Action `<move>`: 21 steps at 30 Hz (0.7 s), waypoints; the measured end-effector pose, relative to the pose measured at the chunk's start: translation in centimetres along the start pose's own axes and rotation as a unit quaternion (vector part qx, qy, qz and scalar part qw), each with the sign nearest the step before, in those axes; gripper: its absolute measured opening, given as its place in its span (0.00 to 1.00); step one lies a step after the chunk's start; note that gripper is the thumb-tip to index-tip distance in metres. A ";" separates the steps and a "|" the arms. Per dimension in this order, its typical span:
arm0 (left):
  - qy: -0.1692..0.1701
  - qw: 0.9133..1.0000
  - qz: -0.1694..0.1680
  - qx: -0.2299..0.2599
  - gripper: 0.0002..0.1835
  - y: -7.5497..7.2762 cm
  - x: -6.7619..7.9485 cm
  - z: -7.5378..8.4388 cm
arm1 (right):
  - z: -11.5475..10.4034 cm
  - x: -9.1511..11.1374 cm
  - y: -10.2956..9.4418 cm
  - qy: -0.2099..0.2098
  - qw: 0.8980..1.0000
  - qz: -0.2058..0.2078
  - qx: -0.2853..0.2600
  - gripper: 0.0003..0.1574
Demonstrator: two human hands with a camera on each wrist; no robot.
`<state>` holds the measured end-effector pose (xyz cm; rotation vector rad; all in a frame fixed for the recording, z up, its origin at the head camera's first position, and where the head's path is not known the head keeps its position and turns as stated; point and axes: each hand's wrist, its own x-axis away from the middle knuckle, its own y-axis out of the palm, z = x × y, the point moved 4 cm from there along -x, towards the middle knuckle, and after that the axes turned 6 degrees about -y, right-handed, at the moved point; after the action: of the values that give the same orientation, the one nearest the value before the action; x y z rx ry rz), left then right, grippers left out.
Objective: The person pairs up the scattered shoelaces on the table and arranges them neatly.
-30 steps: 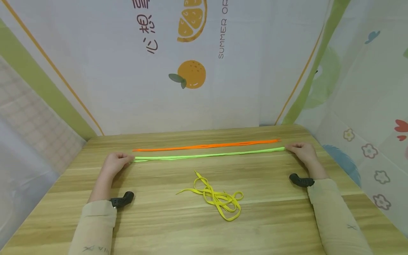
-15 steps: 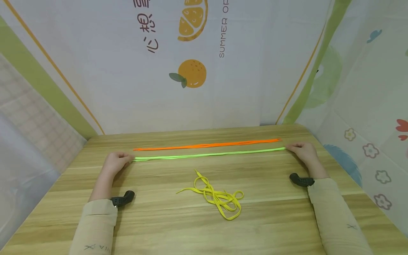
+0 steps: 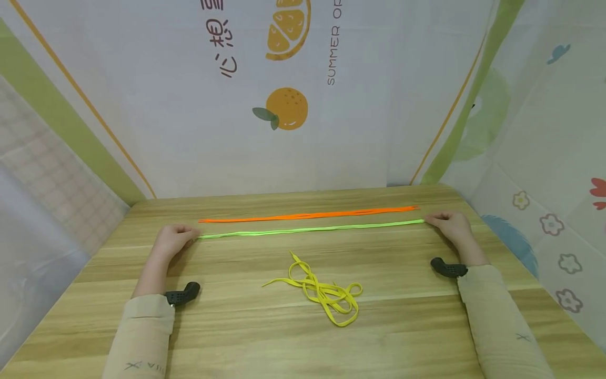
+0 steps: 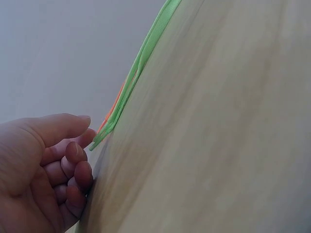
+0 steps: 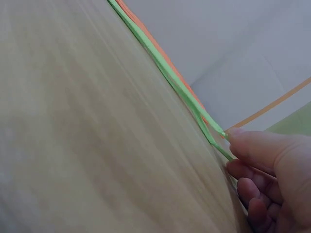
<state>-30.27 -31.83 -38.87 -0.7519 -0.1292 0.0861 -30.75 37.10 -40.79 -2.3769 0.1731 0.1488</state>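
Observation:
A light green shoelace [image 3: 307,229], folded into long strands, stretches across the wooden table between my two hands. At its left end my left hand [image 3: 173,242] has its fingers loosely bent. In the left wrist view the lace's tip [image 4: 92,145] shows bare beside the index fingertip, with the thumb apart from it. My right hand [image 3: 452,229] pinches the right end, where one strand meets the thumb tip and another runs to the bent fingers [image 5: 240,170]. Just behind it lies an orange shoelace [image 3: 307,215], straight and roughly parallel. A yellow shoelace [image 3: 326,295] lies in a loose tangle nearer the front.
The wooden table [image 3: 227,337] ends at the back against a printed white cloth [image 3: 350,142]. Another patterned cloth [image 3: 544,173] hangs on the right side. Black wrist cameras sit at both cuffs.
The green lace's strands near my left hand have drawn closer together into a narrower band. Both hands stay nearly in place; the head view has shifted slightly.

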 end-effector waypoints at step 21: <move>0.013 1.000 -0.011 0.017 0.20 -0.2 -0.1 0.1 | -0.1 0.1 -0.2 -0.002 1.000 -0.007 -0.021 0.38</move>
<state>-30.36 -31.90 -38.70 -0.7163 -0.1110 0.0583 -30.65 37.18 -40.57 -2.4200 0.1521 0.1506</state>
